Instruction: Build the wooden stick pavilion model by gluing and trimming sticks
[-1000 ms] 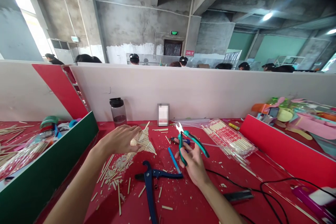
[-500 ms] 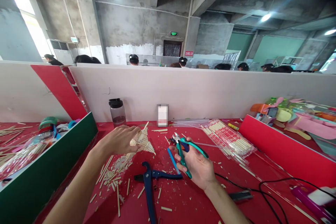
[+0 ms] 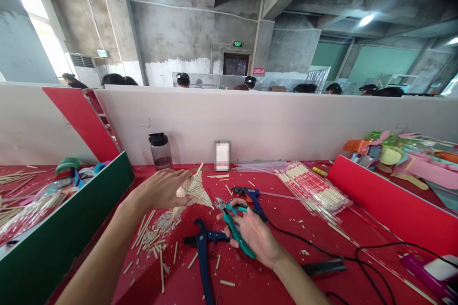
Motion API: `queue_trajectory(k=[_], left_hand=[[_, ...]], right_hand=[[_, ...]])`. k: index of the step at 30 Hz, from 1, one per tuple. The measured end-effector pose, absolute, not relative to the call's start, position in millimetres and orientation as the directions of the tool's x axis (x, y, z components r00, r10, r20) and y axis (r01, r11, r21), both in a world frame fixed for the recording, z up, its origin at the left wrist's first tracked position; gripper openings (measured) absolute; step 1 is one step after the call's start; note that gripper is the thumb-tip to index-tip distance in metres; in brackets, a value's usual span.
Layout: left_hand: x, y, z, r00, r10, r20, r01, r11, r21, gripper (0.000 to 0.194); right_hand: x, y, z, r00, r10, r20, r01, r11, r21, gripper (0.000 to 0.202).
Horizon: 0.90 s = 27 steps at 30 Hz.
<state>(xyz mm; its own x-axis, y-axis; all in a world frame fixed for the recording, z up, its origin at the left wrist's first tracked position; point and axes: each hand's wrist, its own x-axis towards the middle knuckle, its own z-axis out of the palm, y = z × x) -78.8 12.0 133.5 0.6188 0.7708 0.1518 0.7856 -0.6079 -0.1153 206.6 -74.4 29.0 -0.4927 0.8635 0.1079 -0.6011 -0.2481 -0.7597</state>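
My left hand (image 3: 161, 189) is closed on the edge of a flat, pointed piece made of glued wooden sticks (image 3: 199, 192), holding it just over the table. The fingertips are partly hidden behind the piece. In my right hand (image 3: 262, 234) is a pair of green-handled diagonal cutters (image 3: 234, 229), with their metal jaws close to the lower right point of the stick piece. Behind the cutters lies a blue glue gun (image 3: 252, 195) with a clear glue stick in its rear. A dark blue pipe cutter (image 3: 203, 257) lies with its handles spread below and between my hands.
Stick offcuts (image 3: 153, 238) litter the red table at left. A bottle (image 3: 160, 151) stands by the white partition (image 3: 279, 126). Bundled sticks (image 3: 315, 188) lie at right, near a black cable (image 3: 296, 236). Green (image 3: 89, 209) and red (image 3: 386, 200) dividers flank the area.
My right hand has moved left and down with the cutters, bringing their jaws near the stick piece. The glue gun is less covered now. My left hand stays almost where it was.
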Motion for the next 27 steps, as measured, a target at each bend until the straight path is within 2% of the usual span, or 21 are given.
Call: queue_trajectory(k=[5,10,14,22,27], left_hand=[[-77.5,10.3,136.0,0.626,0.766,0.143,0.780,-0.615,-0.118,0.073],[-71.8,8.8,134.8,0.626,0.775,0.090,0.779,-0.616,-0.112,0.072],[-69.4,7.5,134.0,0.622,0.781,0.050,0.781,-0.615,-0.108,0.067],[-69.1,5.6,139.8,0.572,0.819,-0.045,0.814,-0.573,-0.092,0.067],[-69.1,1.4,145.0,0.539,0.841,-0.042,0.834,-0.540,-0.111,0.067]], right_hand=[[206.2,-77.5,26.2,-0.566,0.817,0.112,-0.622,-0.334,-0.708,0.087],[204.5,-82.8,27.8,-0.557,0.817,0.148,-0.619,-0.290,-0.730,0.098],[202.0,-85.0,28.3,-0.565,0.807,0.173,-0.620,-0.276,-0.735,0.090],[204.4,-79.8,27.1,-0.484,0.866,0.126,-0.642,-0.253,-0.724,0.052],[208.0,-84.5,27.4,-0.528,0.846,0.074,-0.519,-0.253,-0.817,0.056]])
